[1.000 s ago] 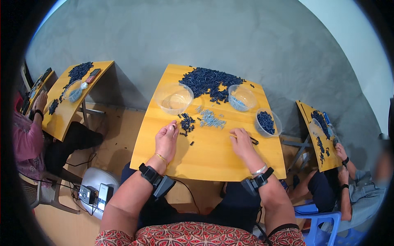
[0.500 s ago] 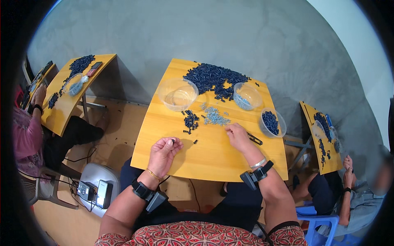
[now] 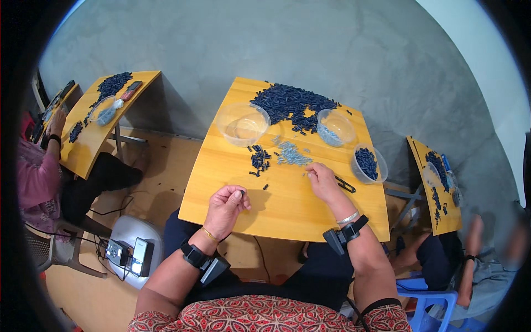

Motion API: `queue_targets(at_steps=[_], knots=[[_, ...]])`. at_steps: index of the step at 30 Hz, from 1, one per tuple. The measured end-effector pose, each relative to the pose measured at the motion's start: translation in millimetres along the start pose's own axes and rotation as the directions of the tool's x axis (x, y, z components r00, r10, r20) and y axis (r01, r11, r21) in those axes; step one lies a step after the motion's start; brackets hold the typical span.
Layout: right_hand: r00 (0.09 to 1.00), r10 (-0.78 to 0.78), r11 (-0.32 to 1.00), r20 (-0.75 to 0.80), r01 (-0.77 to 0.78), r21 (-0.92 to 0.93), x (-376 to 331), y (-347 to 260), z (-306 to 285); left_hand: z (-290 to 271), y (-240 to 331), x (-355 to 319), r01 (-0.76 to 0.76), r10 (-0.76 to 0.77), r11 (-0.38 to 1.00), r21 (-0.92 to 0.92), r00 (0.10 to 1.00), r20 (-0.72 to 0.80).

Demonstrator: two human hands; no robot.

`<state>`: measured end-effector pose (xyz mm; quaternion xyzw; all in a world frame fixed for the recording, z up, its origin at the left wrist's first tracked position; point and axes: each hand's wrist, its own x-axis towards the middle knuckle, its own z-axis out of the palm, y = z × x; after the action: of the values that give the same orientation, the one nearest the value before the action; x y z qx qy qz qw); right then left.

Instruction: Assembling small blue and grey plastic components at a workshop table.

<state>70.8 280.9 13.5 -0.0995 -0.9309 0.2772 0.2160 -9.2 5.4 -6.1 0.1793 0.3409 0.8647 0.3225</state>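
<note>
Pinching a stubby dark piece (image 3: 243, 193) is the left hand (image 3: 225, 209), with the curled right hand (image 3: 324, 181), grip unclear, near pale-blue bits (image 3: 292, 154)

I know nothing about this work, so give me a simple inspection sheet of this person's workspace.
Surface: yellow table, wood-grained.
Job's things: dark heap at the far side; smaller dark cluster beside pale blue bits; left bowl, clear; middle bowl holding similar bits; right bowl holding dark pieces.
Clutter: one stray dark piece; black tool beside the right hand.
Grip: left hand pinches a small dark item; right fingers bent, contents unclear.
Cables: tangled dark cables near devices at left; thin cable below the table.
Surroundings: grey wall; people seated at tables on both sides.
</note>
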Motion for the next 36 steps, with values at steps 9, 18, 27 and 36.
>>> queue_targets(at_steps=[9,18,27,36], knots=[[0.982,-0.155,0.97,0.105,0.171,-0.173,7,-11,12,3,1,0,-0.025,0.023,0.993,0.116,1.0,0.014],[0.994,0.08,0.986,0.069,-0.089,0.139,-15,-57,5,7,2,-5,0.035,-0.035,0.999,-0.002,0.997,0.066],[0.995,0.084,0.775,0.059,-0.102,0.624,-38,-99,22,10,5,-2,0.186,-0.165,0.971,-0.148,0.975,0.146],[0.989,0.053,0.642,0.139,-0.141,0.754,-46,-115,31,8,6,-3,0.222,-0.198,0.965,-0.142,0.966,0.163]])
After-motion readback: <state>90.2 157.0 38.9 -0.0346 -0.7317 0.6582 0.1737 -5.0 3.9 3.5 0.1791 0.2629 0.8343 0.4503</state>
